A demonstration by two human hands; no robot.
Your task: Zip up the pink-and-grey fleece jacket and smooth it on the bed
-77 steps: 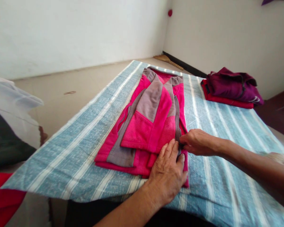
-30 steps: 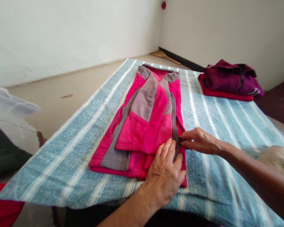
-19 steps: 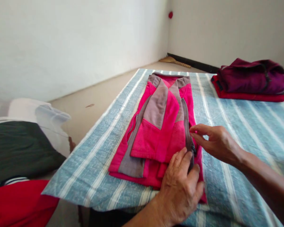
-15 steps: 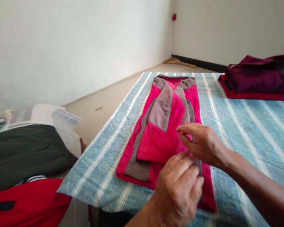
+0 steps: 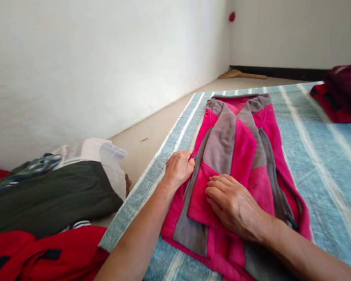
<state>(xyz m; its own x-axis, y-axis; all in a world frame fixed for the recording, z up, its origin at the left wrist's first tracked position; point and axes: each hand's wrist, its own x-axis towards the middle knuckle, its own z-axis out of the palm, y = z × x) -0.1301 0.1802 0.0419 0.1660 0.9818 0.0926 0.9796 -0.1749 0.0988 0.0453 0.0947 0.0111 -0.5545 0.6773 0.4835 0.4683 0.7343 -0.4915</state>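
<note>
We have the pink and gray jacket [image 5: 219, 140] in front of us, lying lengthwise on the counter [image 5: 324, 156], which is covered by a blue cloth with white stripes. The jacket's collar end points away from us, and its sleeves are folded in over its front, one crossing on top of the other.

Our left hand [image 5: 178, 168] is at the left edge of the jacket, about halfway down. Its fingers are closed in a pinch on the pink fabric beside the pocket zipper. Our right hand [image 5: 236, 207] lies palm down on the jacket, across the cuff end of the folded sleeves. Its fingers are nearly straight, side by side and slightly bent, pressing on the cloth without gripping it. On the right side of the jacket, a pocket stands partly open, with a dark zipper pull near its lower end.

To the far right of the jacket, a purple garment [image 5: 346, 84] sits on top of a red garment [image 5: 324, 103]. To the left of the jacket, below the counter, we see a dark green garment [image 5: 52, 195], a white garment [image 5: 90, 150] and red clothing [image 5: 73, 249]. Beyond the jacket, a straw broom [image 5: 236, 74] lies on the floor [image 5: 160, 121].
</note>
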